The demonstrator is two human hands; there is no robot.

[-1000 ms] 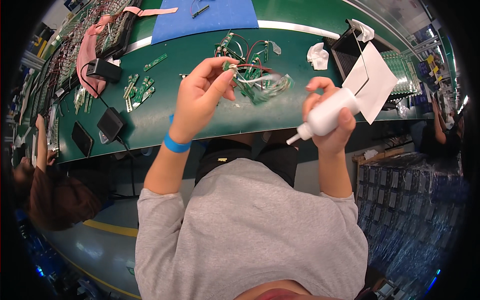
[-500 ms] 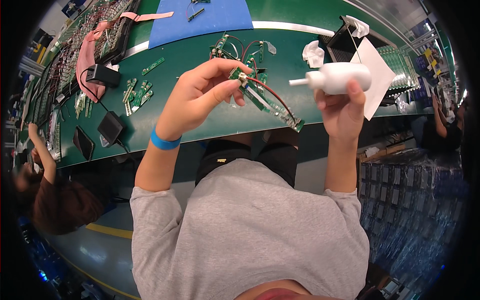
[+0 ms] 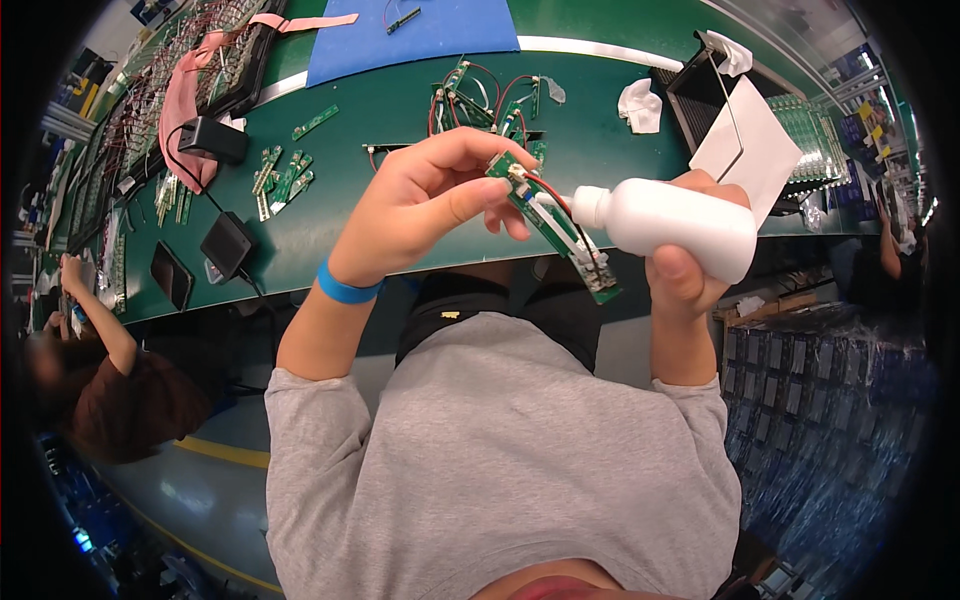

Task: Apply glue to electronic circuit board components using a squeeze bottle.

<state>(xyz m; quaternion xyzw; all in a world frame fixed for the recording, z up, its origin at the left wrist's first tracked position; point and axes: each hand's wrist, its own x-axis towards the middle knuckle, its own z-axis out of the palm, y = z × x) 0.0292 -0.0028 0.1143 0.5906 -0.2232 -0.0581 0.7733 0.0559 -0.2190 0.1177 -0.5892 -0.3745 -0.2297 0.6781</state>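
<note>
Between thumb and fingers, my left hand (image 3: 425, 200) pinches the upper end of a narrow green circuit board (image 3: 553, 228) with red and black wires. The board slants down to the right, above the table's near edge. My right hand (image 3: 690, 265) is wrapped round a white squeeze bottle (image 3: 670, 222) tipped sideways, its neck pointing left at the board. The bottle's nozzle is hard to make out against the board, and I cannot tell whether it touches. Just beyond my left hand lie more wired circuit boards (image 3: 465, 105) on the green table (image 3: 380, 110).
Loose small boards (image 3: 285, 180), a black adapter (image 3: 228, 243) and a dark phone-like slab (image 3: 172, 275) lie at left. A blue mat (image 3: 420, 40) is at the back. Crumpled tissue (image 3: 640, 106), white paper (image 3: 745, 150) and a black rack (image 3: 690, 95) stand right. Another person (image 3: 130, 390) sits at left.
The squeeze bottle has come closer and tilted, its neck now right by the board. My left hand and the board have shifted slightly to the right and down.
</note>
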